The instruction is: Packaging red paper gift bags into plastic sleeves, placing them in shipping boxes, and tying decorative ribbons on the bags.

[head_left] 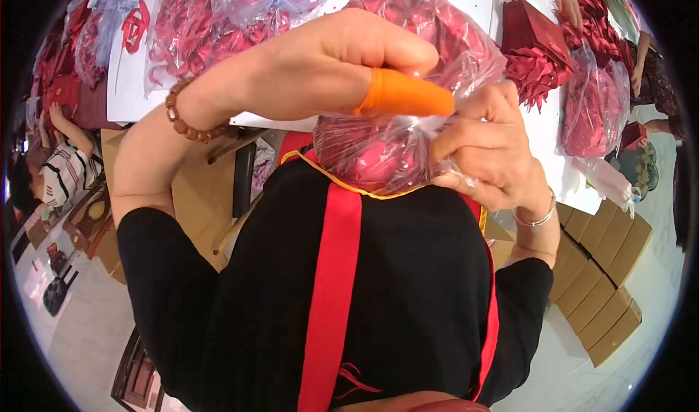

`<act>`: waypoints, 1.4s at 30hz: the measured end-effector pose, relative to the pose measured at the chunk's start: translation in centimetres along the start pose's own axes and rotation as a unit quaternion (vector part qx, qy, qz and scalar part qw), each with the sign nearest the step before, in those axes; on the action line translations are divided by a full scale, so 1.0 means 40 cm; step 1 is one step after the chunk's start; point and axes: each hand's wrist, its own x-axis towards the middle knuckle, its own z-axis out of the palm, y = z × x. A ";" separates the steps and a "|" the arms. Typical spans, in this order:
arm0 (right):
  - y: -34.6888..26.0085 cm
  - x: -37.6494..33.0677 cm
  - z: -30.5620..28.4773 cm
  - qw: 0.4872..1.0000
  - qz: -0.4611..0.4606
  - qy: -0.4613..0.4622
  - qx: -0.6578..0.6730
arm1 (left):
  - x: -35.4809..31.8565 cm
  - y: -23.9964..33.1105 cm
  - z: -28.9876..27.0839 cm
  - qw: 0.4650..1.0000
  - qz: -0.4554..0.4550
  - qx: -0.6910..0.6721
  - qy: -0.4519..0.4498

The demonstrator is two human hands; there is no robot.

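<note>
The clear plastic bag (371, 161) is before the chest (415, 266), at the white table (547, 143). The right hand (491, 146) grips its gathered plastic, seemingly to keep it bunched; whether the curled left hand (331, 66) (wearing 1 orange finger cover (408, 94)) also grips, I cannot tell. Other bags (211, 41) lie beyond; rightward, brown cartons (582, 295) stand on pale floor (553, 350).

Bright light was spread widely; glare was scattered over the plastic bag (357, 150) below the left hand (320, 66), the tabletop (544, 132) beside the right hand (491, 146) was nearly washed out, and outlying edges were bent.
</note>
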 end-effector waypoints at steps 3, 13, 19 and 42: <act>0.004 -0.008 -0.005 0.999 -0.002 -0.031 0.028 | -0.011 0.001 0.003 0.994 0.069 0.086 -0.027; 0.118 -0.023 -0.002 0.993 0.042 -0.084 0.064 | -0.039 -0.086 -0.070 0.998 0.048 0.029 0.013; 0.181 -0.038 0.024 0.978 0.064 -0.083 0.182 | -0.107 -0.190 -0.071 0.985 0.069 -0.147 0.057; 0.057 -0.027 -0.033 0.976 0.149 -0.119 -0.104 | -0.088 -0.220 -0.014 0.969 0.101 -0.100 0.200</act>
